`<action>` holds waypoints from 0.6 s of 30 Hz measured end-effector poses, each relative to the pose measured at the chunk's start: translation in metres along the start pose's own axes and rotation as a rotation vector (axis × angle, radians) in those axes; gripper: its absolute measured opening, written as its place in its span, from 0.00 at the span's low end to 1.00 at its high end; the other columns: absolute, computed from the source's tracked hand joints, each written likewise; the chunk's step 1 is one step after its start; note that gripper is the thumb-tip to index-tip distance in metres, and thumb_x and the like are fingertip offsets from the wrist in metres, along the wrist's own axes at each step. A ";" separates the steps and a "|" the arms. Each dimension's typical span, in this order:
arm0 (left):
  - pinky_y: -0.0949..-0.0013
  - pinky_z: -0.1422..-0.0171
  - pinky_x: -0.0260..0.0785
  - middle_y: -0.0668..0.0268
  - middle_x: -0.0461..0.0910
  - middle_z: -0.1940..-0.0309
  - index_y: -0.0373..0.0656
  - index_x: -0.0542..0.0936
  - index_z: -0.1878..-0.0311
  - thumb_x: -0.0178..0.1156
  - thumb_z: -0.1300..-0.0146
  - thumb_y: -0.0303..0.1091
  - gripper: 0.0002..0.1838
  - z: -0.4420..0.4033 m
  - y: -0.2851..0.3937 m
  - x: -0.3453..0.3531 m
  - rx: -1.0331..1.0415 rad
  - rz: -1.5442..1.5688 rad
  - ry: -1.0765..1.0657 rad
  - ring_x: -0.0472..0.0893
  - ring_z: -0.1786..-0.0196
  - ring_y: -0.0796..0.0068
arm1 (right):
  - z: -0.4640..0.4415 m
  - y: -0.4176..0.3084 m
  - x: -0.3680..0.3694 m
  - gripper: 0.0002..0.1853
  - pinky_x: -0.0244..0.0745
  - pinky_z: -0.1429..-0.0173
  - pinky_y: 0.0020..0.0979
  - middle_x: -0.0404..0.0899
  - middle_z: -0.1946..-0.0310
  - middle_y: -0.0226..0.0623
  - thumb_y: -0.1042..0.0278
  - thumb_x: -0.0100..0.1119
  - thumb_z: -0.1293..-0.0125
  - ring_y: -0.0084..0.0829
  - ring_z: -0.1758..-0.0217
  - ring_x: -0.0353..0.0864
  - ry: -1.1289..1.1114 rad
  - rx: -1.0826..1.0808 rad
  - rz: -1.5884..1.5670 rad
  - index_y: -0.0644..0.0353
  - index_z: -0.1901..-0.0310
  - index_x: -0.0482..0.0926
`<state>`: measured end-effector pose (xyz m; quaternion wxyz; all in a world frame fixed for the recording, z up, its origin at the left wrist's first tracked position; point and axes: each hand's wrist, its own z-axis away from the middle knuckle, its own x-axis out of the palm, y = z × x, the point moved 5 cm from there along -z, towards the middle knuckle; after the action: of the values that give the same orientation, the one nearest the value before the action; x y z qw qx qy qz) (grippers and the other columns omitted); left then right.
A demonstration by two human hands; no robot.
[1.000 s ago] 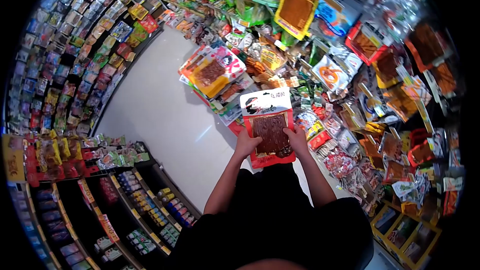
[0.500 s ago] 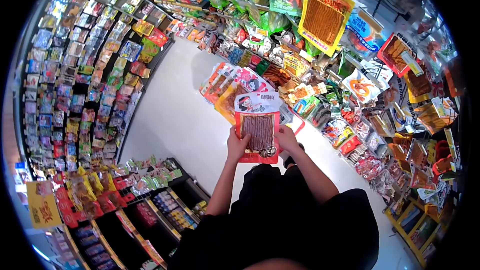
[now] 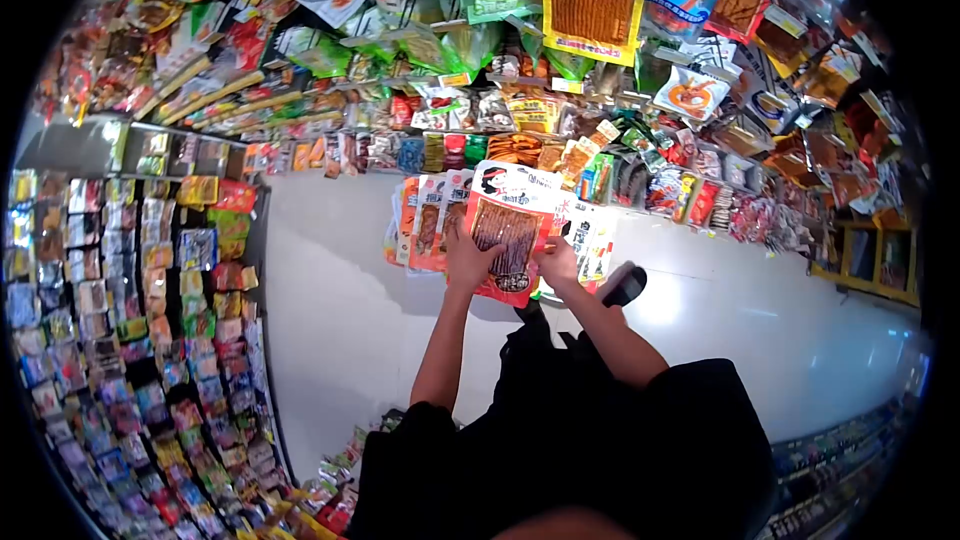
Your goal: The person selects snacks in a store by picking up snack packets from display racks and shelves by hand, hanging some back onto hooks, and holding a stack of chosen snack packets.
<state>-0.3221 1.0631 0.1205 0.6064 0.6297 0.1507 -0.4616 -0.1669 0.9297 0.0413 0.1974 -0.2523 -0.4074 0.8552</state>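
Note:
A flat red-and-white snack pack [image 3: 505, 232] with a clear window is held upright and slightly tilted in front of me. Brown strips show through the window, and a cartoon figure is printed on the white top. My left hand [image 3: 470, 260] grips its left side, thumb across the front. At the lower right edge, my right hand [image 3: 557, 262] is closed on the pack, its fingertips partly hidden. Behind it, beyond my left hand, several similar orange-and-white packs [image 3: 425, 225] are fanned out. More white packs [image 3: 592, 240] show past my right hand.
A shelf of hanging snack bags [image 3: 592, 5] runs across the top, with bins of small packets [image 3: 660, 185] below. Racks of packaged goods [image 3: 140, 320] stand to the left. Pale floor [image 3: 340, 290] lies between. A dark shoe [image 3: 625, 285] shows beside my legs.
The view has turned, so the hanging bags now run straight across the top and the left racks sit lower. The held pack has tilted and moved slightly up; both hands remain on it.

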 end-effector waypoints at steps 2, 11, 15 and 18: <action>0.51 0.30 0.55 0.40 0.60 0.37 0.34 0.56 0.32 0.76 0.64 0.51 0.59 -0.008 -0.013 0.005 0.054 -0.001 0.014 0.60 0.33 0.40 | 0.003 0.004 0.008 0.20 0.79 0.68 0.29 0.80 0.66 0.42 0.77 0.60 0.46 0.29 0.69 0.81 -0.005 0.023 -0.013 0.68 0.50 0.73; 0.46 0.35 0.57 0.41 0.67 0.44 0.33 0.58 0.35 0.75 0.62 0.51 0.55 -0.002 -0.014 0.002 0.202 0.038 0.066 0.65 0.40 0.39 | 0.016 -0.004 0.008 0.28 0.80 0.66 0.29 0.81 0.64 0.44 0.77 0.55 0.41 0.30 0.67 0.82 0.020 -0.058 -0.100 0.70 0.38 0.66; 0.47 0.36 0.57 0.43 0.66 0.44 0.32 0.59 0.36 0.75 0.60 0.49 0.52 0.001 -0.010 -0.001 0.223 0.003 0.091 0.65 0.41 0.40 | 0.019 -0.008 0.004 0.26 0.78 0.66 0.28 0.81 0.65 0.43 0.74 0.56 0.41 0.29 0.67 0.82 0.051 -0.024 -0.034 0.70 0.39 0.69; 0.48 0.36 0.58 0.43 0.66 0.43 0.31 0.59 0.36 0.74 0.58 0.49 0.51 0.008 -0.009 -0.001 0.141 -0.083 0.067 0.65 0.40 0.41 | 0.028 -0.009 -0.003 0.26 0.76 0.64 0.28 0.81 0.66 0.42 0.70 0.58 0.41 0.29 0.66 0.82 0.092 -0.052 0.097 0.70 0.41 0.70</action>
<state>-0.3328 1.0582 0.1165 0.5353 0.6791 0.1638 -0.4747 -0.1799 0.9172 0.0644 0.1677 -0.3157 -0.4071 0.8405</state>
